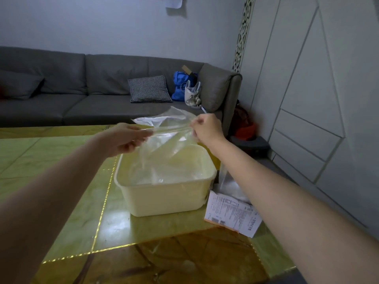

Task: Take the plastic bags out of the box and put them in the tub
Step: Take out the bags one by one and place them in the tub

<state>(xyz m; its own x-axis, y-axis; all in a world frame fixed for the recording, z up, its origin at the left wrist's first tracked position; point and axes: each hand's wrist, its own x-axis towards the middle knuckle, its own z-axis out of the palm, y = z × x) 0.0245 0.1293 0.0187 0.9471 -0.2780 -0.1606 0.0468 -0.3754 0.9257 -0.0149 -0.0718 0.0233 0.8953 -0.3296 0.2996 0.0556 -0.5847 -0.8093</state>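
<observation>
- Left hand (pixel 125 138) & right hand (pixel 207 128) each pinch the clear crinkly plastic bag (pixel 164 128), stretched above the cream rectangular plastic tub (pixel 164 197) nr table's right edge.
- Risk: limp film could drape over the rim when dropped.
- Printed white label on cardboard box (pixel 233 214) at right edge: text prob. too small to read.
</observation>
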